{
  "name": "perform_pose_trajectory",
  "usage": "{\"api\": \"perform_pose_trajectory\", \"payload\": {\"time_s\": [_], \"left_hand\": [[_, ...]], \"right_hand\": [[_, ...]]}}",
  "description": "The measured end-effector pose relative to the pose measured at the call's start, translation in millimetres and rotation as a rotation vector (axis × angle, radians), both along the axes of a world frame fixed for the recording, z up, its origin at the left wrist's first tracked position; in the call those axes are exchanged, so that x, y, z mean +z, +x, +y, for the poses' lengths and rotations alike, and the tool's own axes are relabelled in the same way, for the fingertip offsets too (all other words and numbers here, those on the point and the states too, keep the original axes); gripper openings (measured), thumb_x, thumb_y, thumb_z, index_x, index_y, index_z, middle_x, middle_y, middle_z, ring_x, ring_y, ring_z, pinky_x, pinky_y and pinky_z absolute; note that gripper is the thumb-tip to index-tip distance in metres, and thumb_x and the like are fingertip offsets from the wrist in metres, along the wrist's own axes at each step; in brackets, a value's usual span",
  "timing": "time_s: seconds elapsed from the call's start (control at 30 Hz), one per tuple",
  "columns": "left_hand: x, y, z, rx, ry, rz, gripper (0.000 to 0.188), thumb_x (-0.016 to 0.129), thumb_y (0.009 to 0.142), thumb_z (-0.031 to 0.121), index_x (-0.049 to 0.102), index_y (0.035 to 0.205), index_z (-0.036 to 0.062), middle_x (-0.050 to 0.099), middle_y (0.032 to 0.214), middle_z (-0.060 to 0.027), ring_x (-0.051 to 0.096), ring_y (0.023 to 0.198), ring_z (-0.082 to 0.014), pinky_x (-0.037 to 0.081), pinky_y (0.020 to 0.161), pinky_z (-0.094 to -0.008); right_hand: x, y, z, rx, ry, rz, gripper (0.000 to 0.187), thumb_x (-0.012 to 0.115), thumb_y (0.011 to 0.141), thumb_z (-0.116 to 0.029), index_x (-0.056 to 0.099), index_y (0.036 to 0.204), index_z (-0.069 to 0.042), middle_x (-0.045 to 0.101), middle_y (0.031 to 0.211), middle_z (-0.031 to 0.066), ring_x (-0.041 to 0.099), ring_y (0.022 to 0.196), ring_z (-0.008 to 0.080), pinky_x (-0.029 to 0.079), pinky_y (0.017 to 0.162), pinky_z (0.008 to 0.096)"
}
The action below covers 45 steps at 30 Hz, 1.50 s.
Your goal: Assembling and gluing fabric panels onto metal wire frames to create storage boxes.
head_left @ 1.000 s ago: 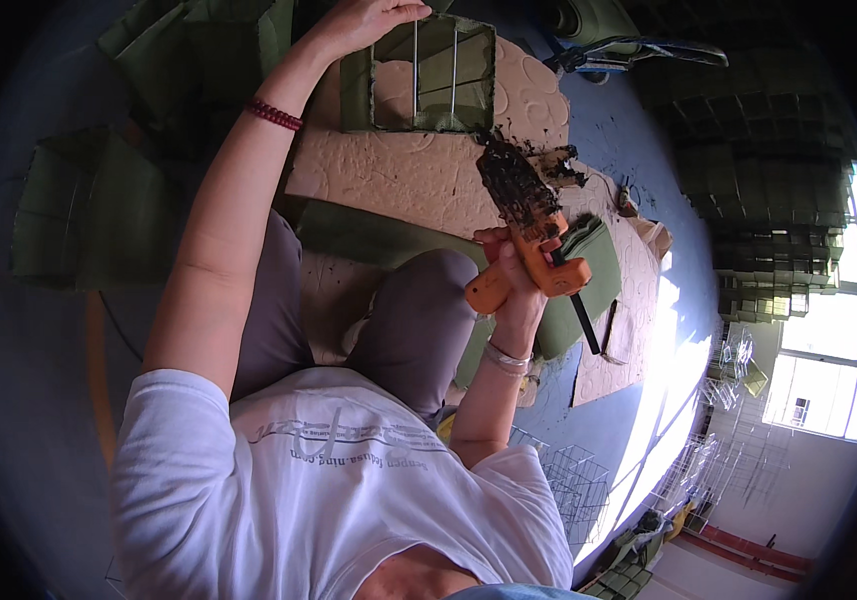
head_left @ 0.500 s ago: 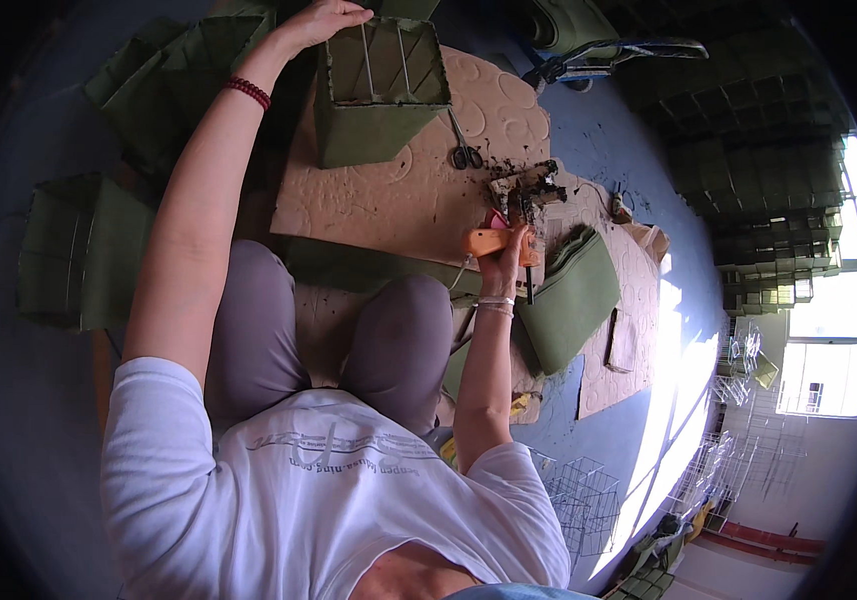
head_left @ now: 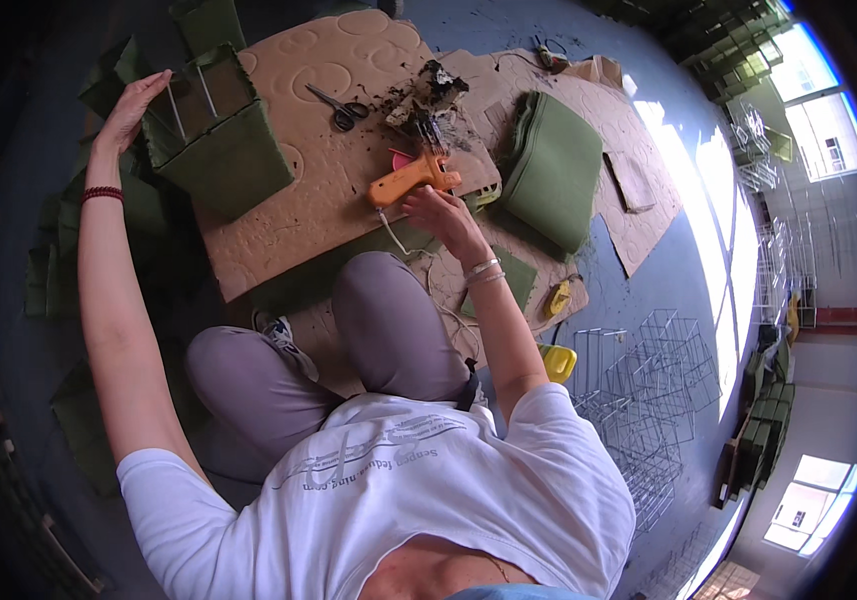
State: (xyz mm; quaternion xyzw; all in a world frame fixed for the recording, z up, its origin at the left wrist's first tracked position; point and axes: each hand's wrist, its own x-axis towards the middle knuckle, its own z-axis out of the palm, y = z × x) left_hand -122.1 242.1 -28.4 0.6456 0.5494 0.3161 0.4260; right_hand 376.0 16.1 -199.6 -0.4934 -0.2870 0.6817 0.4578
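Note:
My left hand (head_left: 134, 108) grips the top rim of a green fabric box (head_left: 229, 165) with two pale wire bars across its opening. The box stands at the left edge of a brown embossed board (head_left: 294, 75). An orange glue gun (head_left: 404, 185) with a pale cord lies on the board, its nozzle end near a dark, crusted lump (head_left: 439, 90). My right hand (head_left: 449, 222) is just below the gun's body, fingers apart and not wrapped around it. Black-handled scissors (head_left: 347, 115) rest on the board between the box and the gun.
A folded stack of green fabric (head_left: 554, 170) lies right of the gun. Wire frames (head_left: 649, 380) stand on the floor at right, near a yellow container (head_left: 559, 362). More green boxes (head_left: 49, 270) are at left. Sunlight falls across the blue floor.
My right hand has let go of the glue gun, which now lies on the board. My left hand stays on the box rim. The whole view has shifted, showing more floor at right.

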Motion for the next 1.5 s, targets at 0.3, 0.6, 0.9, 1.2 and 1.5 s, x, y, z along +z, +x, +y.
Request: {"api": "perform_pose_trajectory", "payload": {"time_s": [0.3, 0.6, 0.9, 1.2, 1.5], "left_hand": [[2.5, -34.3, -37.2, 0.358, 0.215, -0.422, 0.064, 0.024, 0.104, 0.049, 0.038, 0.142, -0.0002, 0.040, 0.148, -0.0170, 0.031, 0.141, -0.0272, 0.015, 0.119, -0.0408], [-113.7, -131.3, -232.6, 0.549, -0.287, -0.317, 0.061, 0.048, 0.100, 0.043, 0.042, 0.137, -0.0054, 0.053, 0.132, -0.0178, 0.051, 0.124, -0.0243, 0.041, 0.106, -0.0356], [-31.9, -42.1, -287.3, 0.584, -0.169, 0.007, 0.055, 0.051, 0.099, 0.039, 0.048, 0.134, -0.0038, 0.060, 0.123, -0.0160, 0.057, 0.115, -0.0216, 0.043, 0.103, -0.0329], [17.9, 106.1, -286.1, 0.401, 0.072, 0.113, 0.046, 0.044, 0.104, 0.029, 0.051, 0.128, -0.0088, 0.063, 0.113, -0.0195, 0.060, 0.110, -0.0240, 0.042, 0.104, -0.0360], [-106.7, 461.6, -258.9, -0.764, 0.327, 0.528, 0.046, 0.067, 0.087, 0.020, 0.056, 0.125, -0.0028, 0.066, 0.107, -0.0182, 0.064, 0.102, -0.0266, 0.049, 0.088, -0.0334]], "right_hand": [[-110.5, 83.4, -141.6, -0.270, -0.254, 0.168, 0.032, 0.056, 0.098, -0.026, 0.061, 0.107, 0.004, 0.067, 0.098, 0.0118, 0.067, 0.086, 0.0194, 0.055, 0.075, 0.0286], [-296.5, 163.8, -170.5, -0.578, -0.817, -1.156, 0.083, 0.083, 0.068, -0.046, 0.045, 0.129, -0.004, 0.049, 0.133, 0.0168, 0.048, 0.124, 0.0357, 0.045, 0.097, 0.0478], [-309.3, 114.0, -139.2, -0.315, -0.783, -1.566, 0.053, 0.081, 0.069, -0.024, 0.049, 0.109, -0.011, 0.053, 0.111, 0.0081, 0.052, 0.110, 0.0259, 0.044, 0.090, 0.0401], [-275.4, 117.7, -157.3, -0.456, -0.188, -1.428, 0.013, 0.071, 0.076, -0.014, 0.064, 0.087, -0.009, 0.065, 0.085, 0.0089, 0.063, 0.086, 0.0298, 0.050, 0.076, 0.0412], [-232.8, 173.7, -163.9, -0.697, -0.265, -0.849, 0.027, 0.075, 0.080, -0.027, 0.074, 0.088, -0.002, 0.073, 0.077, 0.0083, 0.068, 0.069, 0.0140, 0.052, 0.066, 0.0273]]}}
